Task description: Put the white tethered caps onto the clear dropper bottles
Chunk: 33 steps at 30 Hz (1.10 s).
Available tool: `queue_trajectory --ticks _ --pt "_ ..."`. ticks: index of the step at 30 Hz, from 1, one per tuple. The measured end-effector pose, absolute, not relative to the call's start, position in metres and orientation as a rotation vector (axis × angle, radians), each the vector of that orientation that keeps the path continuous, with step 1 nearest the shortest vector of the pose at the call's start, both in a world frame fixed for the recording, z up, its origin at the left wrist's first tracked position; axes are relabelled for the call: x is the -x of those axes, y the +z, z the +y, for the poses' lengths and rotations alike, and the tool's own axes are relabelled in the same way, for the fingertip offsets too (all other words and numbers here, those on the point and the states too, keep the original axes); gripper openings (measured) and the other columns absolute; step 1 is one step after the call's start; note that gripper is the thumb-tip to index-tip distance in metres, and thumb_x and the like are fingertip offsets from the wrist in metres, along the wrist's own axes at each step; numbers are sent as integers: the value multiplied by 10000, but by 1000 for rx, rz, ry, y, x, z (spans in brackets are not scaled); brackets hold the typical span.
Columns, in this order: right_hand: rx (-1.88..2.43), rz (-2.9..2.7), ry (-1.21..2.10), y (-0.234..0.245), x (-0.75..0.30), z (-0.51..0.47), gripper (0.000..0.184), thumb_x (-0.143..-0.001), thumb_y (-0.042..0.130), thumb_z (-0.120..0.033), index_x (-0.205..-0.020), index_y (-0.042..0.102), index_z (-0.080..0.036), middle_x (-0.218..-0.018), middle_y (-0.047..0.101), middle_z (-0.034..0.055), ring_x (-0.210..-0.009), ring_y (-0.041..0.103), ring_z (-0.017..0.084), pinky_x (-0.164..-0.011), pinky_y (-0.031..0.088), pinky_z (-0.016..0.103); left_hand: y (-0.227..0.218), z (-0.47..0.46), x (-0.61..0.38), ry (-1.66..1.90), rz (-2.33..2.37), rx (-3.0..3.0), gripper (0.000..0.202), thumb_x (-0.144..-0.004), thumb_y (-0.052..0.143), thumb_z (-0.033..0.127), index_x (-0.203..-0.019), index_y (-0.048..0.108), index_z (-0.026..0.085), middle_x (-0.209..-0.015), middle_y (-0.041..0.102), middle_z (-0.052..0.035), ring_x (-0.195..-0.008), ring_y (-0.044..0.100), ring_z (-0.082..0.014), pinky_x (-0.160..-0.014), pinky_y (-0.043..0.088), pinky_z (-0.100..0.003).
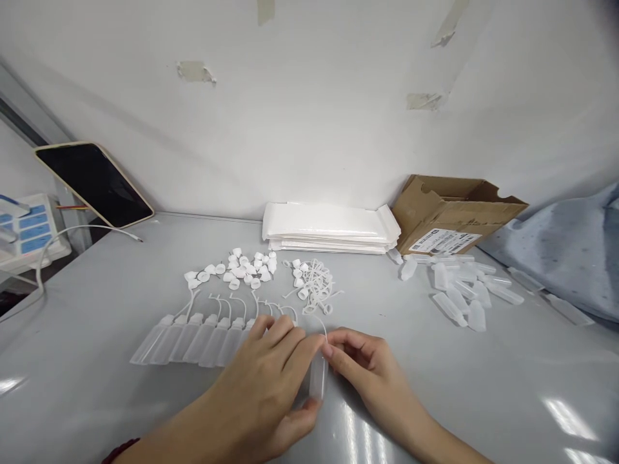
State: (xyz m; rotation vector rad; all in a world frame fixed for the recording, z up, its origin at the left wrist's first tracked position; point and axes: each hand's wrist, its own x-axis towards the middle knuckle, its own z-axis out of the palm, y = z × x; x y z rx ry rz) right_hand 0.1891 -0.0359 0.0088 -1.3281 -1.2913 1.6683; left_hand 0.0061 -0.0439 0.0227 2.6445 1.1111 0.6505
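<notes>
A small translucent plastic bottle (317,379) stands out between my two hands, its top hidden behind fingertips. My left hand (271,380) grips it, with the thumb low on its side and the index finger at the neck. The thumb and index finger of my right hand (360,361) pinch the neck, where a thin white strap (321,324) curls upward. To the left lies a row of similar bottles (191,340) with straps on their necks, partly covered by my left hand. Beyond are loose white caps (249,267) and a tangle of white straps (316,283).
White padded envelopes (331,225) are stacked by the wall, beside an open cardboard box (454,209). Several loose bottles (459,290) lie in front of the box. A phone (97,183) leans at the left, near a white cable (91,227) and a power strip (33,225).
</notes>
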Motion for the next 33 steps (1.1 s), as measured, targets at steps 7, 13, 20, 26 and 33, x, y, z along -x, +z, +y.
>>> queue_trajectory --ticks 7,13,20,26,33 --pt "1296 -1620 1557 7 -194 -31 309 -861 576 -425 -1020 679 -180 -733 550 1 -623 454 129 -575 379 265 23 -29 3 565 1173 -2476 426 -716 593 128 -1131 519 190 -913 599 -19 -876 513 -226 -796 397 -373" --pt "1170 -2011 1077 4 -199 -20 285 -936 457 -253 -1163 620 -199 -1096 621 100 -889 574 206 -775 483 350 23 -23 6 472 1212 -2435 418 -730 637 192 -1134 535 175 -936 594 -40 -904 507 -241 -826 408 -401" --pt "968 -2212 973 -2 -204 -3 355 -977 338 -165 -1209 596 -239 -1236 623 94 -1140 529 222 -976 459 439 22 -22 6 439 1221 -2421 429 -720 666 170 -1131 544 176 -996 613 -45 -948 503 -249 -862 392 -425" --pt "999 -2252 879 -6 -205 9 396 -973 343 -160 -1313 527 -247 -1335 577 86 -1151 521 235 -992 452 491 16 -21 6 447 1260 -2462 423 -716 677 194 -1117 542 175 -1007 613 -47 -944 501 -253 -855 393 -434" --pt "995 -2239 841 -10 -204 9 403 -966 345 -149 -1311 535 -231 -1323 583 99 -1163 515 239 -995 451 486 16 -22 5 419 1279 -2454 415 -735 663 222 -1131 548 177 -985 588 -51 -947 486 -261 -847 392 -438"
